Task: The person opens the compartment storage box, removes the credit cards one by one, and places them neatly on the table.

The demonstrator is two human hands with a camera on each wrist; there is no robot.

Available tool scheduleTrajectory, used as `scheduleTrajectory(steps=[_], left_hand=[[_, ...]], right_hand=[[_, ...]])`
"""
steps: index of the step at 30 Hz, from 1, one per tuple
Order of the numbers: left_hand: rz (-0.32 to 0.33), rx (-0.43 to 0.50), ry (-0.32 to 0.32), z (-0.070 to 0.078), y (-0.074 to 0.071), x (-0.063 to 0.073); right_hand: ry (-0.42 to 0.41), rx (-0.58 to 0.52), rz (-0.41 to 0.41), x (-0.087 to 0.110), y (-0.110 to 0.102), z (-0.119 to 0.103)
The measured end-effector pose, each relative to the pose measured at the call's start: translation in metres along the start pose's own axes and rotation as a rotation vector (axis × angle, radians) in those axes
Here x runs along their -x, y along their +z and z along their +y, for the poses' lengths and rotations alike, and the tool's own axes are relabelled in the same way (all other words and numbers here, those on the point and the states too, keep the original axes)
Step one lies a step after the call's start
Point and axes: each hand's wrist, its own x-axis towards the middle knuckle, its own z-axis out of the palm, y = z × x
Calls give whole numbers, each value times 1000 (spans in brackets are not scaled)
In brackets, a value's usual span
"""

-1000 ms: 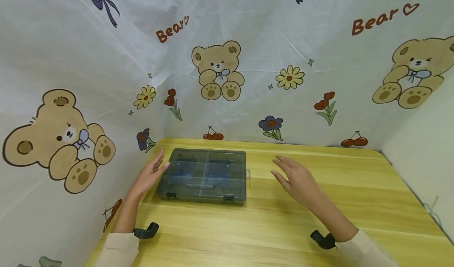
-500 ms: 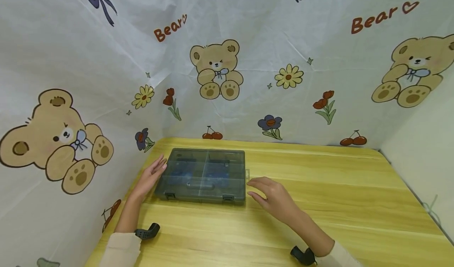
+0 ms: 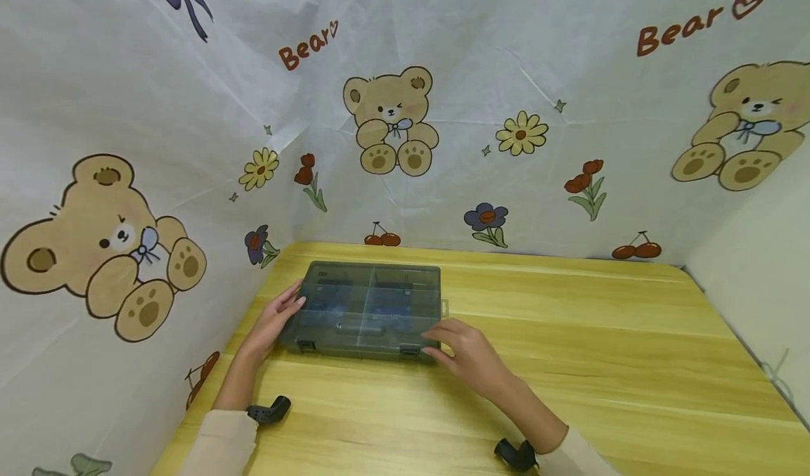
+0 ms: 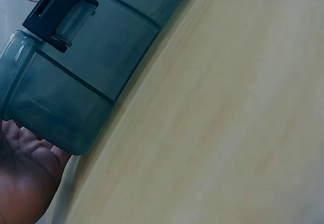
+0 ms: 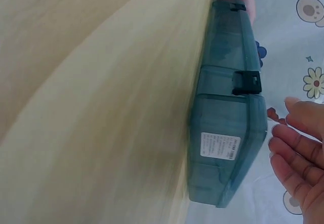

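A grey-green see-through plastic storage box [image 3: 361, 279] with a lid lies at the table's far left; blue shapes show dimly inside. My left hand [image 3: 271, 325] rests along its left side, and in the left wrist view the palm [image 4: 30, 173] meets the box corner. At the front right, my right hand [image 3: 471, 360] hovers by the right dark latch [image 3: 410, 350], thumb and fingers apart. In the right wrist view those fingers [image 5: 291, 155] stand just off the lid edge, holding nothing. The left latch [image 4: 61, 16] and right latch [image 5: 247, 82] both look fastened.
The box stands on a wood-grain table [image 3: 601, 349]. Behind and to the left hangs a white sheet [image 3: 443, 47] printed with bears and flowers. A printed white label [image 5: 220, 146] is stuck to the box's right side.
My right hand has come left and slightly down to the box's front right corner. My left hand has closed in on the box's left side. The box stays put.
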Motion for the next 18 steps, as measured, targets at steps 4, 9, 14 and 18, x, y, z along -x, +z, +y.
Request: scheduleTrajectory(steps=[4, 9, 14, 18], left_hand=[[-1, 43, 11, -2, 1, -1], [3, 68, 23, -4, 2, -3], [2, 80, 42, -7, 3, -3], [19, 82, 64, -8, 3, -2]], right_hand=[[1, -44, 9, 0, 8, 3], [33, -84, -5, 1, 16, 5], [88, -94, -46, -1, 18, 3], [106, -90, -65, -2, 18, 2]])
